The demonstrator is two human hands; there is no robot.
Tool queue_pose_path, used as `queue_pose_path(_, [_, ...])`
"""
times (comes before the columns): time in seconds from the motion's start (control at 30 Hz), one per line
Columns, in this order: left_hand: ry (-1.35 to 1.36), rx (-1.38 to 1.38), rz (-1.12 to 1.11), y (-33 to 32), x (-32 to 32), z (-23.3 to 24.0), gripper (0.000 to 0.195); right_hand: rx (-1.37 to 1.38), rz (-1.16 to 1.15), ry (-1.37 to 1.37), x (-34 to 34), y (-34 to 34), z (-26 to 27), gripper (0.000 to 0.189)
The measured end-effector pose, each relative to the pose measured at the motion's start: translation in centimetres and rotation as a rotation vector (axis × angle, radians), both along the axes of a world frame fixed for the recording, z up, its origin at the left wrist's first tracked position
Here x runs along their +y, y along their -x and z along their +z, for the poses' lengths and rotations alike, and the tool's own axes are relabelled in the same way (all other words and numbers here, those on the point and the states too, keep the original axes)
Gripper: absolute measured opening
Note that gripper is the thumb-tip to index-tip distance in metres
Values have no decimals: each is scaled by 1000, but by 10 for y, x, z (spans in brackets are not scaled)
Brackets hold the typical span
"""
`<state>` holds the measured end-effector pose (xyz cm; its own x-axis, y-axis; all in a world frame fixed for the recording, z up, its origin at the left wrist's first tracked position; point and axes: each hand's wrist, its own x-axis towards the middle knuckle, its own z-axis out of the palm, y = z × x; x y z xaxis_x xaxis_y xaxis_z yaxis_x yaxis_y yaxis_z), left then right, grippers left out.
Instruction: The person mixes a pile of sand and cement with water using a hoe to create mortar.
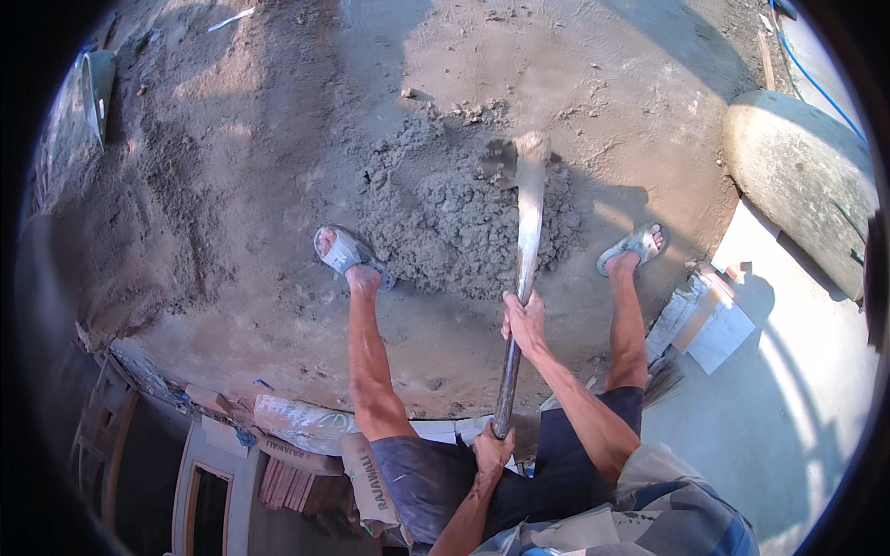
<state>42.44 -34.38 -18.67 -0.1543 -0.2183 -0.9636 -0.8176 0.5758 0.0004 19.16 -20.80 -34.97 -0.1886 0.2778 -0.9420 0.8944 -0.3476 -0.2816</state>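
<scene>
Both of my hands grip the long handle of a hoe (528, 215). My right hand (526, 323) is wrapped around the middle of the shaft. Lower down, close to my shorts, my left hand (494, 448) holds the butt end. The handle points away from me, with the hoe's head over the far right part of a heap of wet grey mortar (445, 222). Its blade is partly hidden and blurred, so I cannot tell whether it touches the heap. My sandalled left foot (348, 254) and right foot (633, 250) stand on either side of the mortar.
A large rounded container (799, 167) and white tiles (716, 326) lie at the right, with a blue hose (813, 80) beyond. Behind me are filled bags (306, 420) and stacked reddish slabs (286, 483). A curved greenish piece (101, 90) stands at the far left.
</scene>
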Motion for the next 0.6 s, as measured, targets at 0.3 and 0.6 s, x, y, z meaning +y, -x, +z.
queue_pose_path(0.3, [-395, 484, 59, 397, 117, -155, 46, 471, 384, -297, 179, 381, -133, 39])
queue_pose_path(0.6, [-71, 169, 7, 204, -1, -99, 60, 147, 379, -215, -11, 194, -100, 24])
